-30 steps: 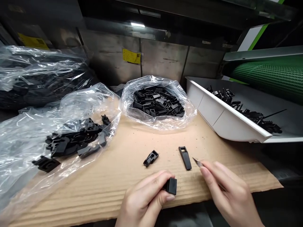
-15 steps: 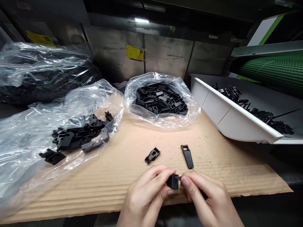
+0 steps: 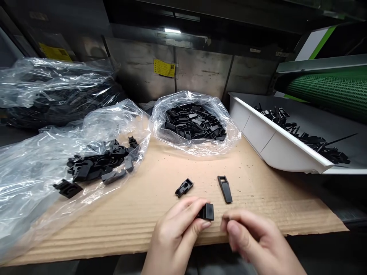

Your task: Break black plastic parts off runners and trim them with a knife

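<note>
My left hand [image 3: 179, 231] pinches a small black plastic part [image 3: 208, 212], its square end turned to the right. Just right of it, a little apart, my right hand [image 3: 248, 233] has its fingers curled together and slightly blurred; what they hold, if anything, is hidden. Beyond the hands, two loose pieces lie on the cardboard sheet [image 3: 160, 221]: a short black clip-like part [image 3: 184, 187] and a long tapered black part [image 3: 225, 189] with a square opening at its far end.
An open plastic bag of black parts [image 3: 197, 124] stands at the back. To the left, more parts [image 3: 97, 164] lie on a spread bag [image 3: 34, 168], with a full bag [image 3: 60, 95] behind. A white tray [image 3: 275, 139] of parts sits right, beside a green mesh roll [image 3: 329, 86].
My right hand has drawn back to the right from the black part; the thin pointed piece at its fingertips no longer shows. My left hand keeps its hold, the part slightly raised.
</note>
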The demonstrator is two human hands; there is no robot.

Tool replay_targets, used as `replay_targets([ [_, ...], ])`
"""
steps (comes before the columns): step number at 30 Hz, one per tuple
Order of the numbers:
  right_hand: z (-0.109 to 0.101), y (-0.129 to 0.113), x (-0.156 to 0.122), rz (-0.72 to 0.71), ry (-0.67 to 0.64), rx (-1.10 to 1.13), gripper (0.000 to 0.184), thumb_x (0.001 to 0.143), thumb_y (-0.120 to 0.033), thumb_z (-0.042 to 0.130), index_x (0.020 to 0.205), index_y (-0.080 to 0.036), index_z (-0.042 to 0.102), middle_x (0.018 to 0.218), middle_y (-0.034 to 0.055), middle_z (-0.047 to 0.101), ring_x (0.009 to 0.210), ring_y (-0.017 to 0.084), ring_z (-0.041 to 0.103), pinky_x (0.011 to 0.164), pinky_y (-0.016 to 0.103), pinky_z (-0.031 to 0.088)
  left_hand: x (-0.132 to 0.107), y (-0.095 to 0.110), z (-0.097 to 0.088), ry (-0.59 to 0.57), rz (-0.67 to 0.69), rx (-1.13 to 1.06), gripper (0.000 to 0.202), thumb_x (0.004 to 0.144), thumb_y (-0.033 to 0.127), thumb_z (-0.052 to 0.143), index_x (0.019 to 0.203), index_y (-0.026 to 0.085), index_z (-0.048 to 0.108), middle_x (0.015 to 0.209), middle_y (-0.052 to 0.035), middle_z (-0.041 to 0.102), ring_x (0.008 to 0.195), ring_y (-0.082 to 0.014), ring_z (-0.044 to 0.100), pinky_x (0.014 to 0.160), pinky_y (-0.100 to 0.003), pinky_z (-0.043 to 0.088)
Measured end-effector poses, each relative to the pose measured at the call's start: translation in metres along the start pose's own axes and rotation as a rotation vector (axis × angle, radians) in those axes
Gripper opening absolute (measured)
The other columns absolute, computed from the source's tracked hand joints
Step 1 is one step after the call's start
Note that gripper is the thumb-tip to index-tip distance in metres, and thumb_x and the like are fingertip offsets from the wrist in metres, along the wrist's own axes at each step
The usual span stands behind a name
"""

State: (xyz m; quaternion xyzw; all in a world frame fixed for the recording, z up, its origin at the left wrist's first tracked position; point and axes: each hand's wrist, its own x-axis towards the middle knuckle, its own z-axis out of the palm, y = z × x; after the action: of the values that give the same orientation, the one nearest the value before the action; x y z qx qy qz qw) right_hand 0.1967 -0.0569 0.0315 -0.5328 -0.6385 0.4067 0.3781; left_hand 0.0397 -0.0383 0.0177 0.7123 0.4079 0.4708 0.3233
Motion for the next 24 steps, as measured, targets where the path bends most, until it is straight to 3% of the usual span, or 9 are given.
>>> replay_targets([
  [5, -0.004, -0.009, 0.021, 0.054, 0.119, 0.004, 0.023, 0.078, -0.039, 0.053, 0.067, -0.019, 0.049, 0.059, -0.005, 0.046, 0.055, 0.009, 0.045, 0.05, 0.019, 0.035, -0.001, 0.004, -0.007, -0.089, -0.156, -0.151, 0.011, 0.078, 0.024, 0.06, 0.084, 0.025, 0.069, 0.077, 0.0005, 0.055, 0.073, -0.0136, 0.055, 0.067, -0.017, 0.046],
  [7, -0.006, -0.007, 0.02, 0.051, 0.203, -0.001, 0.024, 0.081, -0.04, 0.049, 0.071, -0.019, 0.052, 0.059, -0.005, 0.046, 0.053, 0.008, 0.044, 0.048, 0.019, 0.034, -0.002, 0.004, -0.01, -0.1, -0.268, -0.251, 0.015, 0.079, 0.031, 0.06, 0.092, 0.029, 0.068, 0.069, 0.0028, 0.055, 0.06, -0.0104, 0.052, 0.059, -0.015, 0.045],
  [9, -0.009, 0.0, 0.013, 0.021, 0.257, -0.009, 0.026, 0.084, -0.041, 0.045, 0.073, -0.019, 0.055, 0.058, -0.0043, 0.048, 0.048, 0.008, 0.043, 0.044, 0.018, 0.034, -0.003, 0.006, -0.011, -0.121, -0.369, -0.389, 0.026, 0.078, 0.042, 0.059, 0.1, 0.03, 0.065, 0.071, 0.0031, 0.06, 0.06, -0.0107, 0.055, 0.06, -0.016, 0.045],
  [12, -0.007, 0.014, -0.001, -0.16, 0.3, -0.093, 0.018, 0.085, -0.032, 0.047, 0.079, -0.023, 0.061, 0.063, -0.0034, 0.057, 0.049, 0.008, 0.051, 0.044, 0.016, 0.039, -0.001, 0.01, -0.006, -0.054, -0.426, -0.529, 0.034, 0.07, 0.054, 0.061, 0.086, 0.024, 0.062, 0.072, 0.0024, 0.063, 0.07, -0.0144, 0.06, 0.065, -0.018, 0.046],
  [14, -0.003, 0.022, -0.007, -0.332, 0.341, -0.176, 0.015, 0.084, -0.022, 0.05, 0.089, -0.027, 0.062, 0.071, -0.0039, 0.064, 0.058, 0.009, 0.058, 0.053, 0.015, 0.043, 0.0, 0.012, -0.001, 0.02, -0.445, -0.525, 0.025, 0.074, 0.047, 0.061, 0.075, 0.022, 0.058, 0.066, 0.0043, 0.062, 0.065, -0.0121, 0.06, 0.061, -0.016, 0.045],
  [16, 0.001, 0.027, -0.01, -0.459, 0.378, -0.243, 0.022, 0.082, -0.014, 0.051, 0.099, -0.027, 0.06, 0.078, -0.0032, 0.067, 0.063, 0.01, 0.062, 0.059, 0.016, 0.046, 0.001, 0.013, 0.003, 0.081, -0.471, -0.464, 0.008, 0.079, 0.032, 0.06, 0.085, 0.025, 0.06, 0.066, 0.006, 0.064, 0.064, -0.0103, 0.061, 0.061, -0.014, 0.045],
  [18, 0.002, 0.027, -0.01, -0.536, 0.386, -0.308, 0.023, 0.082, -0.011, 0.051, 0.1, -0.023, 0.059, 0.081, 0.0001, 0.069, 0.063, 0.011, 0.063, 0.06, 0.018, 0.047, 0.0, 0.011, 0.003, 0.09, -0.433, -0.373, 0.022, 0.077, 0.021, 0.062, 0.097, 0.03, 0.062, 0.076, 0.0059, 0.068, 0.073, -0.011, 0.063, 0.068, -0.014, 0.046],
  [22, -0.005, 0.022, -0.005, -0.676, 0.321, -0.451, 0.02, 0.08, -0.007, 0.053, 0.096, -0.016, 0.058, 0.079, 0.006, 0.069, 0.065, 0.014, 0.065, 0.06, 0.021, 0.05, -0.004, 0.007, 0.0, 0.051, -0.185, -0.146, 0.023, 0.076, 0.013, 0.062, 0.089, 0.03, 0.07, 0.092, 0.0052, 0.07, 0.089, -0.0118, 0.062, 0.08, -0.012, 0.043],
  [24, -0.007, 0.019, -0.003, -0.711, 0.279, -0.499, 0.022, 0.079, -0.005, 0.054, 0.098, -0.015, 0.057, 0.076, 0.0061, 0.068, 0.063, 0.014, 0.064, 0.058, 0.02, 0.049, -0.005, 0.005, -0.001, 0.066, -0.087, -0.081, 0.025, 0.078, 0.011, 0.06, 0.094, 0.028, 0.069, 0.096, 0.0036, 0.069, 0.094, -0.0125, 0.061, 0.083, -0.012, 0.043],
])
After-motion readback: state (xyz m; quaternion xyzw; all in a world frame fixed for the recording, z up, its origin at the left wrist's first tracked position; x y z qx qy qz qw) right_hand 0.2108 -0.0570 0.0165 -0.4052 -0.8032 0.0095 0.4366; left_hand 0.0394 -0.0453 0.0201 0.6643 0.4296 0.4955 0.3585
